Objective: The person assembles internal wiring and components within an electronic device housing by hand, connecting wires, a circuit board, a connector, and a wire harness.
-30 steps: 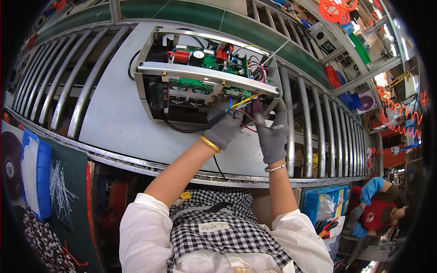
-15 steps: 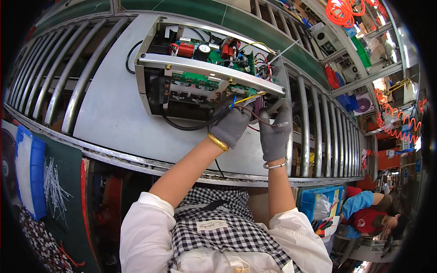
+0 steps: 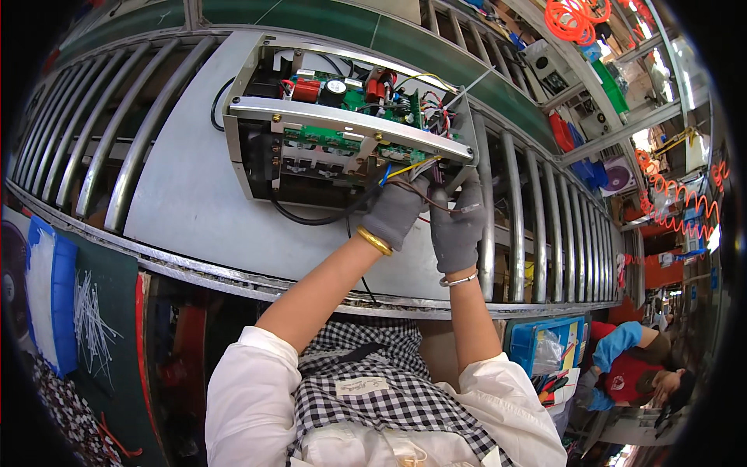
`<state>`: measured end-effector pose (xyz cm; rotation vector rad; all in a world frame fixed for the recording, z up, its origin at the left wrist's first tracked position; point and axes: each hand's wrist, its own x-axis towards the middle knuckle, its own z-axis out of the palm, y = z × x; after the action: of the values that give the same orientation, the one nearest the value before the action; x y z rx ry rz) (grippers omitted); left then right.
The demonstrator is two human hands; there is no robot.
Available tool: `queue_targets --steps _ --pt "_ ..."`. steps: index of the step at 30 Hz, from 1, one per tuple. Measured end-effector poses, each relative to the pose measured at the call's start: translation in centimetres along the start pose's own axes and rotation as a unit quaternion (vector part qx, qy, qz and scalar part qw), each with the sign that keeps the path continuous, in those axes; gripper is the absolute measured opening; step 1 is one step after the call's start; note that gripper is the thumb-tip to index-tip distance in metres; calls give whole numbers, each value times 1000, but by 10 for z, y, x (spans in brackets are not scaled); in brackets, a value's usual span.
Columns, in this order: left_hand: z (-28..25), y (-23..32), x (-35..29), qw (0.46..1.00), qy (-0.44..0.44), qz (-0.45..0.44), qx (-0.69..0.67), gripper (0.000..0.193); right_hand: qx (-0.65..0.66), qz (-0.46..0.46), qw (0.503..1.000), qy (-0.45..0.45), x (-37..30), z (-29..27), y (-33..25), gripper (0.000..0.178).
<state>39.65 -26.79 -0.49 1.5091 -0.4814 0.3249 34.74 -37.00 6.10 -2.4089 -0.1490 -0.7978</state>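
Observation:
An open metal-framed electronic unit [image 3: 354, 123] lies in front of me, with green circuit boards, red parts and a round capacitor inside. At its near right corner, both my grey-gloved hands work close together. My left hand [image 3: 394, 215] is closed by the end of a black cable [image 3: 315, 221], whose blue wire, yellow wire [image 3: 412, 167] and brown wire [image 3: 433, 204] fan out there. My right hand [image 3: 457, 233] is closed under the unit's right end, and the brown wire's clear-sleeved tip [image 3: 471, 208] lies across it. What either hand's fingertips grip is hidden.
A grey board [image 3: 183, 167] carries the unit over metal rollers [image 3: 517, 226]. Low on the left, a blue bin [image 3: 53, 296] stands beside white cable ties [image 3: 92, 319]. A blue tool box [image 3: 548, 346] sits low right, near another person [image 3: 634, 366]. Orange coiled hoses [image 3: 576, 22] hang at upper right.
The unit has shifted slightly left. My right hand has moved left with it, nearer to my left hand, which stays almost in place. The brown wire's tip has also moved left.

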Motion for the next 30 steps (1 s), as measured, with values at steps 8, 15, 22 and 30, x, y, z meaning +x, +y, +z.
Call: queue_targets --steps 8,15,22,30 --pt "-17 31 1 985 -28 -12 169 30 27 23 999 -34 4 -20 -7 58" --pt "-49 50 -42 975 -52 31 212 45 265 128 948 -122 -7 -58 -33 60" --pt "-53 82 -48 991 -10 101 88 32 426 200 865 -175 -11 -73 -49 33" --pt "-49 76 -27 987 -156 44 7 27 355 259 887 -142 -14 -71 -44 17"
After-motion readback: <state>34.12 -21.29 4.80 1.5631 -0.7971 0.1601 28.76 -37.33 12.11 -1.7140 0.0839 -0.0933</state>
